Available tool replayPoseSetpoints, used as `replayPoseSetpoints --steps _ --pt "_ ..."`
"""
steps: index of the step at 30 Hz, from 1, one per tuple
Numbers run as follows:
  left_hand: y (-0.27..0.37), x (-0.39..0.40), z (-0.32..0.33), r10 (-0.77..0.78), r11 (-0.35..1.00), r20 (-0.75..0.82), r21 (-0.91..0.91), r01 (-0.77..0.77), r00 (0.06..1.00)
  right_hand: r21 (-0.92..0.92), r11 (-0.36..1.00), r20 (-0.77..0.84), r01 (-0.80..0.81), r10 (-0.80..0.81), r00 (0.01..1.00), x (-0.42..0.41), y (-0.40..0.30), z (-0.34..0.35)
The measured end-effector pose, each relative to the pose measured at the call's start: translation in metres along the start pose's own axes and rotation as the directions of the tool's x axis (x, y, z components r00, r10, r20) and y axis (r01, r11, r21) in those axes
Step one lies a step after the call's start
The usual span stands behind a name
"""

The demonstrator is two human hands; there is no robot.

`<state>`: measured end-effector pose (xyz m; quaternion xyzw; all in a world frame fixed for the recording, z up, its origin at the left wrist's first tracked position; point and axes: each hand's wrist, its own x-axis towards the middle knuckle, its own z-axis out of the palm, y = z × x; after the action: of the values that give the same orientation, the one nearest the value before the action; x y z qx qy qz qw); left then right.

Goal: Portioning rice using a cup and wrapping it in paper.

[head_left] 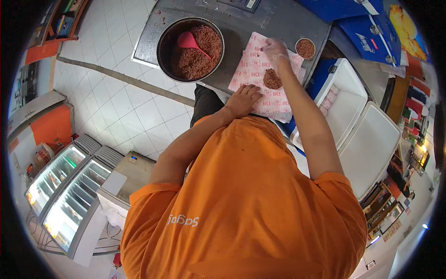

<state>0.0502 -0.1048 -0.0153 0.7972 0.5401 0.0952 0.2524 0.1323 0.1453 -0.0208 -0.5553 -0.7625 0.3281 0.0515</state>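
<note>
A stack of white and pink printed wrapping paper [244, 71] lies on the dark tabletop before me, its sheets overlapping unevenly. A rounded mound of reddish-brown cooked rice [272, 79] rests on the top sheet. My left hand [246, 99], bare, lies on the near left edge of the paper with its fingers spread. In a clear plastic glove, my right hand [276, 50] is over the far part of the paper, beyond the mound. Its fingers are bent and blurred, so whether they hold anything is unclear. A small round cup of rice [305, 48] stands just right of it.
A large pot of rice [159, 52] with a pink rice paddle [188, 40] inside stands left on the table [240, 17]. On the right, an open white cooler [352, 90] contains several wrapped bundles [330, 97]. Blue coolers [366, 42] stand at the far right.
</note>
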Motion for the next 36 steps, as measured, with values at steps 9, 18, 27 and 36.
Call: replayPoseSetpoints --steps 9,18,27,36 --pt "-0.011 0.004 0.001 0.036 0.999 -0.047 0.039 -0.035 0.998 -0.468 0.814 0.061 0.345 -0.359 0.931 0.002 -0.006 0.032" --pt "-0.014 0.012 -0.014 0.093 0.991 0.043 0.089 -0.096 0.995 0.658 0.749 0.084 -0.072 0.022 0.996 0.065 -0.032 0.017" --pt "-0.029 0.005 -0.015 0.107 0.991 -0.138 -0.060 -0.116 0.985 0.305 0.945 -0.132 0.116 -0.078 0.988 -0.112 0.007 -0.059" --pt "-0.057 0.009 -0.059 0.099 0.976 -0.013 -0.193 -0.100 0.995 -0.075 0.969 -0.071 0.237 -0.242 0.968 -0.238 0.066 -0.030"
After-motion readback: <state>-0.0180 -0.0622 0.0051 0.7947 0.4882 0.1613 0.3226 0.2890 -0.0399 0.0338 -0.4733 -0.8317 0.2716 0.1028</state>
